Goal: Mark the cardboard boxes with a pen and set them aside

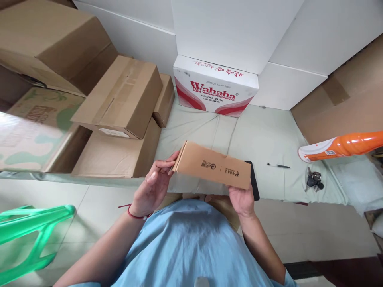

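While keys (314, 180) lie apart, both hands (154, 185) (241, 198) hold a carton (214, 165)

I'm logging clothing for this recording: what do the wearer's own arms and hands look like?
The gloveless left hand has a thin red cord bracelet at the wrist, one loose end sticking out; the gloveless right hand shows none. Light-blue fabric sleeves leave the forearms bare.

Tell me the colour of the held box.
The box is light brown with dark print (head view).

The head camera looks forward and down, seemingly near the held box (213, 166).
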Demonstrator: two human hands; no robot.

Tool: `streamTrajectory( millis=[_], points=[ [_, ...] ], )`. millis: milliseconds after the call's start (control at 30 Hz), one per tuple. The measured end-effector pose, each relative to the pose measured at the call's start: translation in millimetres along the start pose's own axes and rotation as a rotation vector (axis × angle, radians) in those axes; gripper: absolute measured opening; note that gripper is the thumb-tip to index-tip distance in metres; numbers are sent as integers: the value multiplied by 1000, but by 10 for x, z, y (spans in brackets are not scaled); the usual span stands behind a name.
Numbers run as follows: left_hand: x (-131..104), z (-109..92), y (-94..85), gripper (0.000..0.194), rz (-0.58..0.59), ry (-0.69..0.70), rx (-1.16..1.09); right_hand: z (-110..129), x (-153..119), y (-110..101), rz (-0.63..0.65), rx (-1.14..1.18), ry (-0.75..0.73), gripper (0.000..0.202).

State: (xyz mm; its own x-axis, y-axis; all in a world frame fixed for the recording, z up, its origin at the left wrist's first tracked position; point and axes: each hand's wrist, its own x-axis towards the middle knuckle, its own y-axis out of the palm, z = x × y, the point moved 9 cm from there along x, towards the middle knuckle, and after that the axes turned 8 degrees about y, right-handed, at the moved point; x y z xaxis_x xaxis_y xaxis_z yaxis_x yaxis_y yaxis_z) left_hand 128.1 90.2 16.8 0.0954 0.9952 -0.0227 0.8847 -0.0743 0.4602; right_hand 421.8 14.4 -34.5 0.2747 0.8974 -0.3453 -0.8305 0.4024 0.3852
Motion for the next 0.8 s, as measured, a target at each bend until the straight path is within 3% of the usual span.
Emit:
streamTrajectory(
  millis=[133, 200, 300, 400, 467, 500, 567, 667, 733, 800],
  points=[
    [-34, -27, 131, 41, 37, -47, -58, 228, -37, 155, 80, -83, -113, 58],
    [22, 3, 103, 48, 53, -13, -16, 278, -50, 192, 92, -158, -190, 52],
    [165, 144, -136, 58, 58, 26, 286, 214, -83, 214, 102, -347, -219, 42],
    [219, 233, -558, 40, -64, 33, 644, 164, -162, 209, 215, -507, -189, 30],
    [162, 199, -697, 31, -107, 69, 705, 246, -198, 119, 287, -647, -211, 25],
    [120, 136, -693, 27, -109, 118, 736, 340, -179, 3, 263, -739, -243, 23],
    [32, -83, -543, 21, -87, 289, 862, 650, -62, -394, 41, -920, -341, 21],
    [-29, -399, -66, 15, 26, 593, 1055, 1113, 198, -1128, -410, -1209, -345, 32],
    [47, -439, 273, 15, 183, 698, 1102, 1238, 430, -1475, -549, -1552, -179, 44],
    [207, -348, 535, 18, 342, 720, 1176, 1283, 624, -1688, -566, -1786, -22, 57]
  ],
)
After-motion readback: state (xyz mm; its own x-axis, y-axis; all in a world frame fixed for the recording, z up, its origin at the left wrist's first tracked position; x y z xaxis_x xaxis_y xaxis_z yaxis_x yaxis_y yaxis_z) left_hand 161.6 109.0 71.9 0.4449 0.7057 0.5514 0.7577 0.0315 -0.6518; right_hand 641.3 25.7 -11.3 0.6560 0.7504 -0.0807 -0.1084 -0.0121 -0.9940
